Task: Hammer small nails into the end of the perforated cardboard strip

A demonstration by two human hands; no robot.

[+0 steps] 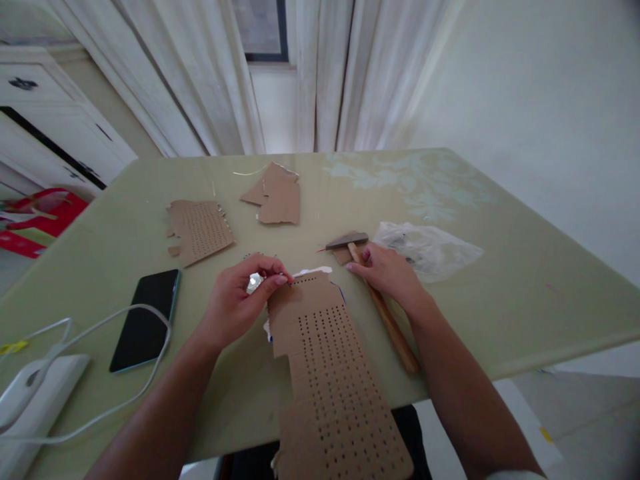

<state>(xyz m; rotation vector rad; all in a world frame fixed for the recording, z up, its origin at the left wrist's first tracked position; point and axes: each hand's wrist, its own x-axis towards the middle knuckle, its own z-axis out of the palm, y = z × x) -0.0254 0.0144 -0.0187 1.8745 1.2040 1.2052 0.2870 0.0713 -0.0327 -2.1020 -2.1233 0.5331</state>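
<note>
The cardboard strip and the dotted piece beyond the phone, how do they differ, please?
The cardboard strip is longer than the dotted piece. The strip overhangs the near edge of the table; the piece lies wholly on it. Both are brown cardboard with rows of dark dots.

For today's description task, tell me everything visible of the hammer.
The hammer has a narrow, dark grey, metal-looking head and a long, brown, wooden-looking handle. It slants over the pale green table, handle end toward the near edge. Its head overlaps a cardboard scrap in view. The right hand touches the handle below the head; how firmly is unclear.
</note>
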